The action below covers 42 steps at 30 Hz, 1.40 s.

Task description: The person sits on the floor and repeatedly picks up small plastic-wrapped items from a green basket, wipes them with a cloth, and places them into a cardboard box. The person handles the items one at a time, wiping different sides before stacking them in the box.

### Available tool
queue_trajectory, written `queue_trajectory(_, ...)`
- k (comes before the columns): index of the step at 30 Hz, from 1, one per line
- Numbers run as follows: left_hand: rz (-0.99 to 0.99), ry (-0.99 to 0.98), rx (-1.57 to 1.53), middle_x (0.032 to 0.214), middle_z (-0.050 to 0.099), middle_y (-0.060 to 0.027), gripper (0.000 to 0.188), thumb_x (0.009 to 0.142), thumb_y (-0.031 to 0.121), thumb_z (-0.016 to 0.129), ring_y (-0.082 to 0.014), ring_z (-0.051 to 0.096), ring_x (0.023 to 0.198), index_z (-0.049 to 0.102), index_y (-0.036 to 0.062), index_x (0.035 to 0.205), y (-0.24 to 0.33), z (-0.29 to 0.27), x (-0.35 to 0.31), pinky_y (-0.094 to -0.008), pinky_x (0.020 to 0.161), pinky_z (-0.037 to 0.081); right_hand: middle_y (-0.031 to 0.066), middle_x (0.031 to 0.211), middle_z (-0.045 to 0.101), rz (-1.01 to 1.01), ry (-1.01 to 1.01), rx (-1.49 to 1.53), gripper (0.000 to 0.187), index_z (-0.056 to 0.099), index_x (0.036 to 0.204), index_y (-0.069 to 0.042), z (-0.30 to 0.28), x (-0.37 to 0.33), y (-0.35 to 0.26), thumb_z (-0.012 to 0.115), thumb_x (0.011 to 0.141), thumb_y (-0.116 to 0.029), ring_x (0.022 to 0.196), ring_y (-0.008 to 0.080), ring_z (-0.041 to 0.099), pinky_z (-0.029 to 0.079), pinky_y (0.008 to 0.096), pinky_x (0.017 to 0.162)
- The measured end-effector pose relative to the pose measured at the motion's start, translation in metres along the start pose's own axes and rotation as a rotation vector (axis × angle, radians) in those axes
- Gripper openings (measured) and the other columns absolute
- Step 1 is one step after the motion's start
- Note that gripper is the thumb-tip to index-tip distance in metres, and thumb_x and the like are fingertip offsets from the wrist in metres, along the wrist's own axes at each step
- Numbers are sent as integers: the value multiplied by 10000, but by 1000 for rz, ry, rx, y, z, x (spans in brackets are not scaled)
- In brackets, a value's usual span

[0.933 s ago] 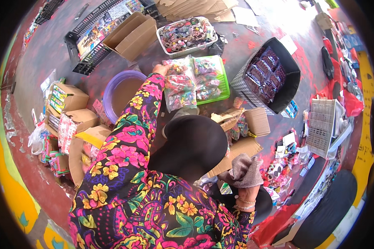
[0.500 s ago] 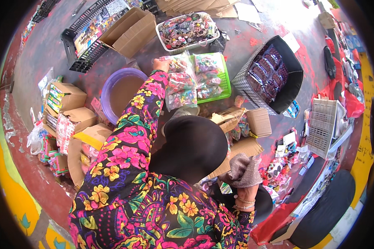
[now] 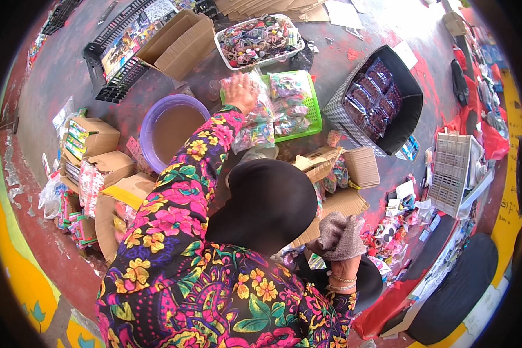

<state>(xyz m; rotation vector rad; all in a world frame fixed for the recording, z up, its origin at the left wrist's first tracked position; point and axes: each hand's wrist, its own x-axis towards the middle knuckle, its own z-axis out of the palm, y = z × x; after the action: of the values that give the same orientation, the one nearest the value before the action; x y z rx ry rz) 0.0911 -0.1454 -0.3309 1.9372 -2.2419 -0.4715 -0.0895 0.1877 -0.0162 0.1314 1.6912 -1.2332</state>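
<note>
My left hand (image 3: 242, 93) lies spread over a clear plastic bag (image 3: 255, 132) of small colourful packets, fingers apart and pressing on its upper part. The bag covers the left side of a shallow green plastic basket (image 3: 315, 110). Similar clear packets (image 3: 290, 101) lie in the basket's right side. Down at the right, my right hand (image 3: 345, 270), with bracelets at the wrist, grips a brownish-mauve cloth (image 3: 340, 236); the cloth hides its fingers.
Left of the basket stands a purple basin (image 3: 149, 136) of murky water. Beyond is a white basket (image 3: 219, 42) of hair ties. A patterned box (image 3: 354, 129) of dark packets stands right. Open cartons (image 3: 362, 168) crowd near me, and more cartons (image 3: 101, 134) stand left.
My left hand has let go of the bag's upper left corner and moved right onto its top, fingers now spread. The right hand with the cloth has stayed put.
</note>
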Motion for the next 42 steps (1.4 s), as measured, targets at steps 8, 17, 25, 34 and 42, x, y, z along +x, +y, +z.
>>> queue_trajectory(8,176,-221,-73,1497,158,-80,620,911,459,334,-273,77,1390,200,153,1433,-5,6,-6,-432,1116,50,80,866,649,-28,5,-23,390,586,1045,-23,3,4,0,491,926,-383,704,171,627,516,287,556)
queue_trajectory(17,162,-139,11,1506,124,-76,722,891,475,390,-273,100,1389,64,170,1458,6,-3,-45,-488,1099,58,76,1141,509,-558,-214,-363,984,281,1334,-48,-5,-8,0,856,553,-213,1014,192,531,477,309,844)
queue_trajectory(25,141,-258,-5,1499,139,-105,676,899,476,370,-307,93,1386,123,170,1449,-2,-3,-22,-473,1101,102,72,1164,540,-916,-93,-662,636,399,1263,-61,-48,12,-17,719,736,-214,1047,210,548,441,330,925)
queue_trajectory(34,291,-155,-560,1000,627,-198,398,856,336,523,-302,602,964,606,8,1066,3,-120,25,-342,855,448,71,1117,568,-1116,295,-897,492,477,1181,-59,-96,14,-39,677,773,-247,1023,183,557,435,319,914)
queue_trajectory(42,963,-214,-514,983,621,-135,296,898,234,511,-234,586,935,577,23,1094,193,-252,-53,-315,837,438,75,903,590,-1259,502,-1508,341,554,1023,-72,-151,81,20,582,805,-333,845,249,600,474,373,720)
